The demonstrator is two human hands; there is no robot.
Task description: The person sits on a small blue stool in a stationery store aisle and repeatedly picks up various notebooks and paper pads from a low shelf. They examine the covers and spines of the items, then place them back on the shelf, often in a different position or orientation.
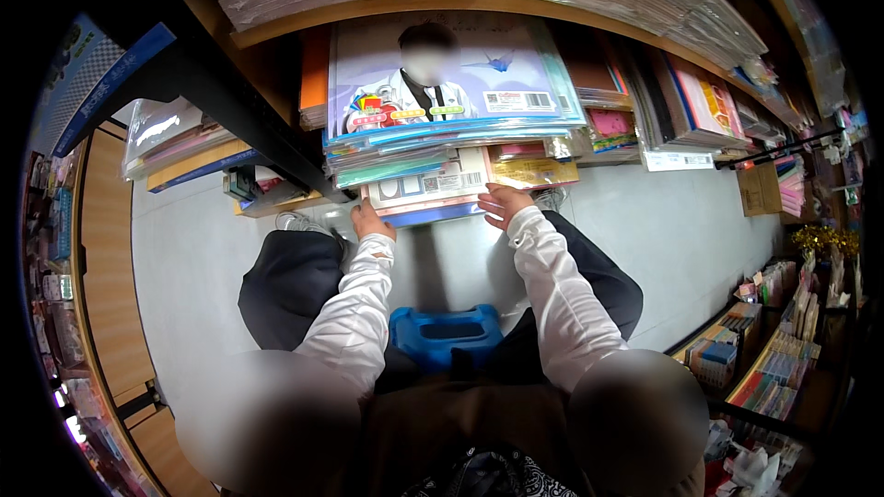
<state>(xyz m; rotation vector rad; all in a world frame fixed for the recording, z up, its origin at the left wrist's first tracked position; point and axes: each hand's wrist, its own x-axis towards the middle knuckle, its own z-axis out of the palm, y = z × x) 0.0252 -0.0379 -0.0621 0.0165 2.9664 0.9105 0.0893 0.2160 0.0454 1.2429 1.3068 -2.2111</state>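
Note:
On the low shelf ahead, a white printed pack (440, 186) lies on a blue-edged pack (437, 214), both sticking out at the front. My left hand (372, 221) rests at their left front corner, its fingers stretched along the side. Close to the right edge is my right hand (505, 205), with its fingers spread apart. Part of each hand's underside is hidden. Above these packs lies a stack of clear-wrapped paper packs, the top one lilac (497, 51) with a picture of a person and a blue folded bird. A yellow pack (543, 171) lies beside my right fingertips.
An upper shelf board (368, 11) full of wrapped packs overhangs the stack. A dark shelf post (267, 120) stands to the left. Between my knees is a blue plastic stool (447, 324) on the pale floor (203, 267). Racks of goods (769, 364) stand at the right.

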